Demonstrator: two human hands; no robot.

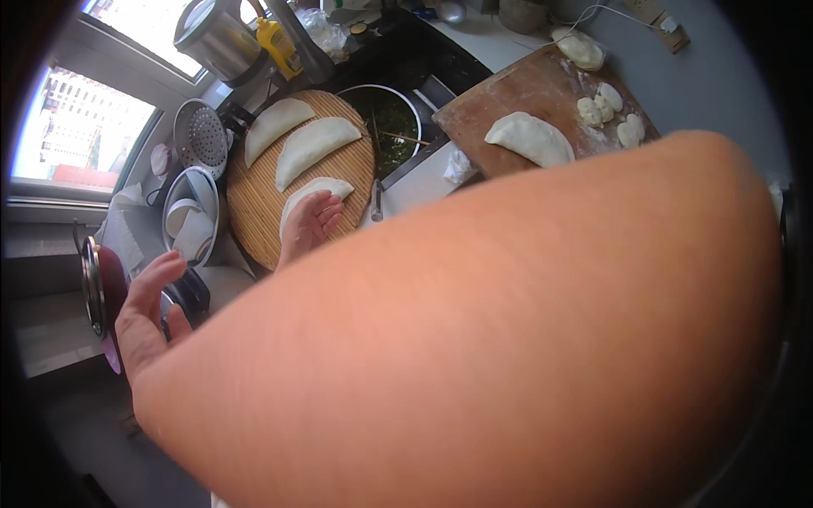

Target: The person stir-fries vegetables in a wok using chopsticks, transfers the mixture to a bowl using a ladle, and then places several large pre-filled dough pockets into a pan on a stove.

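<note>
My right forearm crosses the near view from the right and hides much of the counter. Its hand, my right hand (149,305), is at the far left, thumb and fingers apart, holding nothing visible. My left hand (311,219), fingers loosely bent and seemingly empty, is over the nearest dough half-moon (317,186); contact is unclear. Two more filled-looking half-moons, one in the middle (314,149) and one farther back (276,127), lie on a round slatted mat (362,143). Another half-moon dumpling (530,136) sits on a floured wooden board (470,114).
Dough pieces (597,109) lie at the board's right. Behind the mat, a white-rimmed pan (416,117) holds chopped greens and chopsticks (400,137). Left stand a perforated metal skimmer (202,140) and a bowl of dishes (216,219). A metal kettle (222,47) and yellow bottle (276,44) stand behind.
</note>
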